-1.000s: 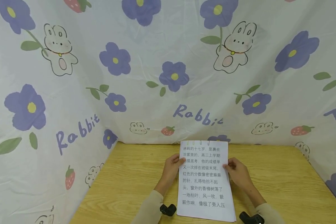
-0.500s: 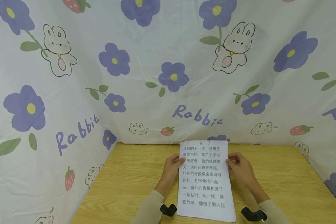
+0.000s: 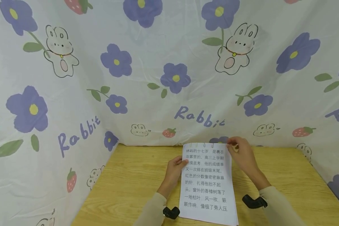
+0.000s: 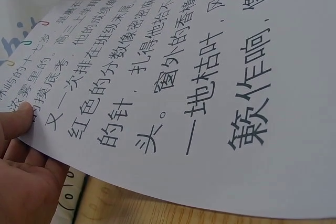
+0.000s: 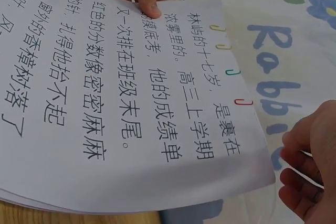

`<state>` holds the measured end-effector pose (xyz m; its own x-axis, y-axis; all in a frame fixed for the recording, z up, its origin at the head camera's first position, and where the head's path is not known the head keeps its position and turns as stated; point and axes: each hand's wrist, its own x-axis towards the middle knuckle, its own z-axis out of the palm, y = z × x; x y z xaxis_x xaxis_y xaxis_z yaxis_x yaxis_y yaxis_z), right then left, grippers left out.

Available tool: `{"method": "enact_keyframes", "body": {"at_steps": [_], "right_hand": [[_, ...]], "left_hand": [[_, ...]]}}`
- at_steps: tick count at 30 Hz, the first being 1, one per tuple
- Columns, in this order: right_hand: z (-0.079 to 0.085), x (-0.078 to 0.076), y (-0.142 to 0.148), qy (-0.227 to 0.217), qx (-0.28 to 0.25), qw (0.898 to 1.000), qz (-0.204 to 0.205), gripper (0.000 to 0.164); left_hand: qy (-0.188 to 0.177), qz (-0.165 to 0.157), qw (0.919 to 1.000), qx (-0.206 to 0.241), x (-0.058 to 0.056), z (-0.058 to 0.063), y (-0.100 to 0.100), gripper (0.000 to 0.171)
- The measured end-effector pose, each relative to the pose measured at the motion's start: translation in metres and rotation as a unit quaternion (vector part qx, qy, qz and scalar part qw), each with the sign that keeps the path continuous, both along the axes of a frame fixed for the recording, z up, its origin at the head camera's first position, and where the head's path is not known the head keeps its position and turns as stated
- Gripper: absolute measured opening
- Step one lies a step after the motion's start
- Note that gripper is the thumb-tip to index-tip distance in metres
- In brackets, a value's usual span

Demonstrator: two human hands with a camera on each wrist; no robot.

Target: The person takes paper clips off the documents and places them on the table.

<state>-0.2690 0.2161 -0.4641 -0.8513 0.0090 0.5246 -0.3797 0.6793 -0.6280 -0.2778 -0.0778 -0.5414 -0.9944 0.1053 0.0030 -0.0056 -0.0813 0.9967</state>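
Observation:
A stack of printed paper sheets (image 3: 204, 180) with large Chinese text is held up, tilted, above the table. Along its top edge sit several paper clips: yellow ones (image 5: 223, 47), a green one (image 5: 232, 72) and a red one (image 5: 243, 102). My left hand (image 3: 173, 169) pinches the stack's left edge, thumb on the front and the other fingers behind. Just off the top right corner is my right hand (image 3: 244, 155); its fingers (image 5: 296, 182) are loosely bent with nothing between them. A small gap separates them from the paper in the right wrist view.
Beneath the sheets lies a wood-grain table (image 3: 124, 188). A white cloth (image 3: 147, 37) printed with rabbits, flowers and strawberries hangs behind and at the sides. Black wrist cameras (image 3: 254, 201) are strapped on both wrists.
My right hand has let go of the stack's right edge and moved up to beside the top right corner. The left hand keeps its grip; the stack has barely shifted.

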Motion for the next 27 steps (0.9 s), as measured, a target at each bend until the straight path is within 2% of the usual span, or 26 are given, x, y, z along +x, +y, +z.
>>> {"method": "enact_keyframes", "body": {"at_steps": [5, 10, 19, 27], "right_hand": [[0.008, -0.004, -0.009, -0.01, 0.051, 0.998, 0.018, 0.026], [0.008, -0.008, -0.014, -0.012, 0.084, 0.996, 0.024, 0.03], [0.005, -0.013, -0.022, -0.027, 0.103, 0.994, 0.032, 0.034], [0.006, -0.017, -0.025, -0.036, 0.103, 0.993, 0.042, 0.026]], "left_hand": [[0.002, -0.005, 1.0, -0.004, -0.001, 0.001, 0.004, 0.031], [0.003, -0.007, 1.0, -0.003, -0.001, 0.003, 0.005, 0.033], [-0.013, -0.001, 0.9999, -0.009, 0.0, 0.002, 0.005, 0.03], [-0.01, -0.006, 0.9999, -0.007, 0.0, 0.003, 0.008, 0.029]]}}
